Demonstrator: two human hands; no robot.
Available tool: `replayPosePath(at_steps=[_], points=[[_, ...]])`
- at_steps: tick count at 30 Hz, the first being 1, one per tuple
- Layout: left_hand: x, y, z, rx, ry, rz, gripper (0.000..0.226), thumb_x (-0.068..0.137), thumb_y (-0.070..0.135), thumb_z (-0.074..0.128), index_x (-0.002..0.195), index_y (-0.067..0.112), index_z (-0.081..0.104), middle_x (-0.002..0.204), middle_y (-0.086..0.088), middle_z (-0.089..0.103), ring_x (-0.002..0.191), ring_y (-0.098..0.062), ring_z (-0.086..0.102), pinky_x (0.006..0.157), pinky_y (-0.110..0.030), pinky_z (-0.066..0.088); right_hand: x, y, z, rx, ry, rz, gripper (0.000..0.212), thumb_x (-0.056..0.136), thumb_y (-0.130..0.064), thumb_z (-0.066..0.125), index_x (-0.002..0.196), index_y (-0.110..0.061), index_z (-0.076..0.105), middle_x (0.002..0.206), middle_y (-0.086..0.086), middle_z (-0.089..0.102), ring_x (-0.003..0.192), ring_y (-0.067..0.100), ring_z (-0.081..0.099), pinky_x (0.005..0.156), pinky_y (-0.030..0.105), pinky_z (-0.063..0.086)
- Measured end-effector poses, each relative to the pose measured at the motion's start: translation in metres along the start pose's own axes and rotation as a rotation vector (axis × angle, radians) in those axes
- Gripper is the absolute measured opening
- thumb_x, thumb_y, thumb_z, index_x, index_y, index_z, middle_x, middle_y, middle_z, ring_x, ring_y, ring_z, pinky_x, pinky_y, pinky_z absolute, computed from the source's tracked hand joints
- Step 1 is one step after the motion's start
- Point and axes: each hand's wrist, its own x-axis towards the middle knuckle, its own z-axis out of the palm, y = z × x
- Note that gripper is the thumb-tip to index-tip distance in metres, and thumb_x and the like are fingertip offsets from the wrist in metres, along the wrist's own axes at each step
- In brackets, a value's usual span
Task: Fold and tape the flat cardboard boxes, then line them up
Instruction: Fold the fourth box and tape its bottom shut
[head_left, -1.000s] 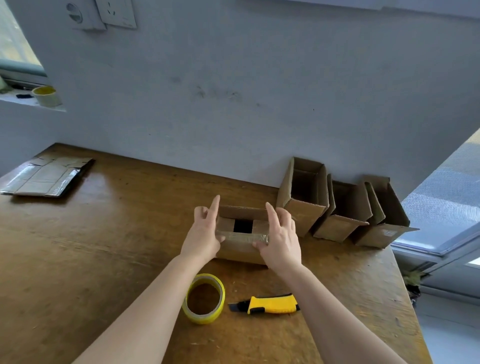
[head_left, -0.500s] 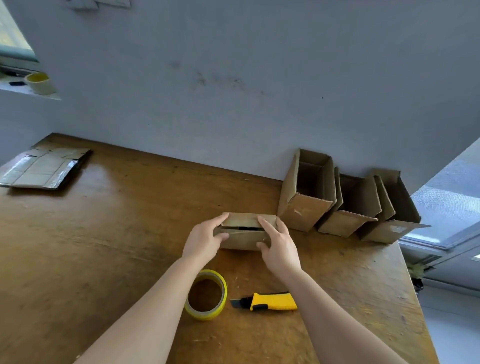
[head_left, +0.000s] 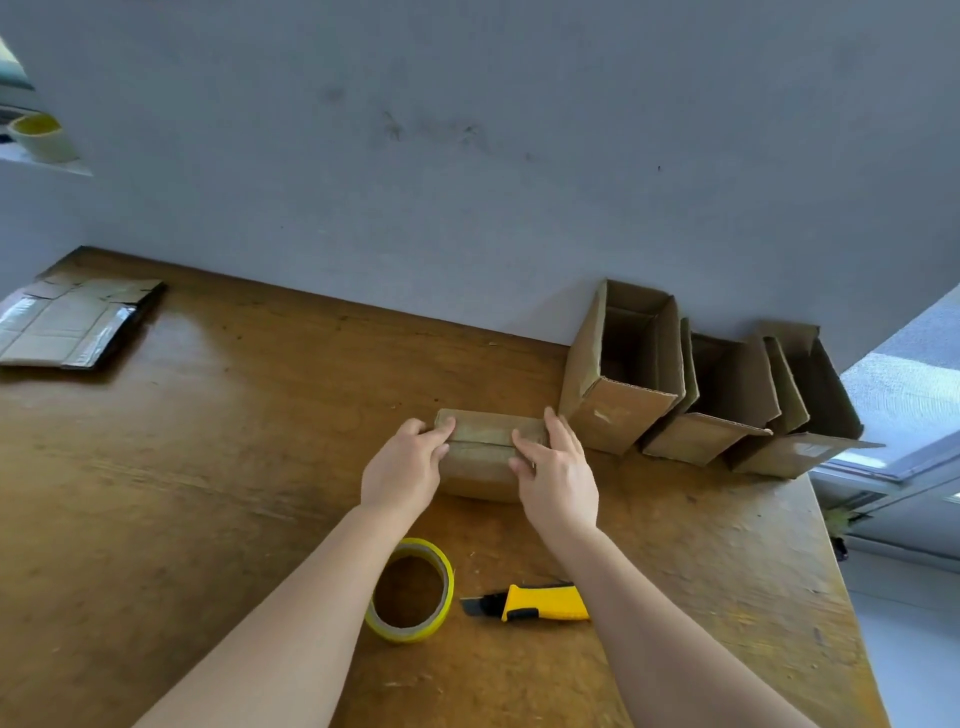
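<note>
A small brown cardboard box stands on the wooden table, its two top flaps folded flat and meeting in a seam. My left hand grips the box's left end, thumb on the flaps. My right hand presses the flaps down at the right end with straight fingers. Three folded boxes with open tops stand in a row against the wall to the right. A roll of yellow tape and a yellow utility knife lie near me between my forearms.
A stack of flat cardboard boxes lies at the table's far left. A grey wall runs behind the table. Another tape roll sits on a window ledge at upper left. The table's right edge drops off near a window.
The box's top flaps, open a second ago, now lie folded shut. Both hands have come down onto the top of the box.
</note>
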Motion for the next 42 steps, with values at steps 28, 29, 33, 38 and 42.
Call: replayPosePath(at_steps=[28,29,33,38,42], points=[[-0.065,-0.010,0.002,0.394,-0.486,0.105,0.042,0.091,0.005,0.045,0.124,0.027,0.060,0.121,0.001,0.055,0.113,-0.022,0.052,0.085,-0.035,0.050,-0.013,0.007,0.001,-0.262,-0.178,-0.220,0.065,0.101,-0.023,0.048,0.155,-0.021,0.012,0.163,-0.004,0.005,0.150,0.015,-0.002,0.117,0.030,0.023],[-0.066,-0.011,0.001,0.331,-0.451,0.114,0.041,0.092,0.005,0.044,0.122,0.027,0.061,0.120,0.003,0.056,0.111,-0.022,0.053,0.085,-0.034,0.050,-0.015,0.007,0.001,-0.263,-0.178,-0.225,0.064,0.101,-0.023,0.048,0.155,-0.020,0.012,0.163,-0.004,0.006,0.150,0.014,-0.002,0.117,0.030,0.024],[-0.064,0.001,-0.015,-0.164,-0.277,0.142,0.026,0.091,0.010,0.049,0.106,0.025,0.063,0.108,0.007,0.064,0.099,-0.014,0.060,0.082,-0.036,0.051,-0.017,0.009,0.002,-0.256,-0.192,-0.252,0.062,0.102,-0.025,0.047,0.155,-0.020,0.016,0.163,-0.007,0.010,0.150,0.012,0.001,0.114,0.026,0.029],[-0.046,0.028,-0.025,-0.596,-0.029,0.089,0.018,0.089,0.011,0.063,0.095,0.028,0.061,0.108,0.012,0.068,0.098,0.003,0.061,0.079,-0.013,0.048,-0.022,0.012,-0.004,-0.308,-0.240,-0.364,0.060,0.102,-0.020,0.043,0.155,-0.019,0.016,0.163,-0.004,0.011,0.150,0.016,0.004,0.120,0.029,0.019],[-0.036,0.035,-0.022,-0.661,0.025,-0.106,0.015,0.091,0.008,0.058,0.091,0.023,0.059,0.095,0.010,0.066,0.090,-0.003,0.061,0.067,-0.014,0.044,-0.031,0.014,-0.006,-0.272,-0.230,-0.358,0.061,0.098,-0.017,0.050,0.153,-0.025,0.025,0.162,-0.007,0.015,0.150,0.015,0.008,0.118,0.031,0.023]])
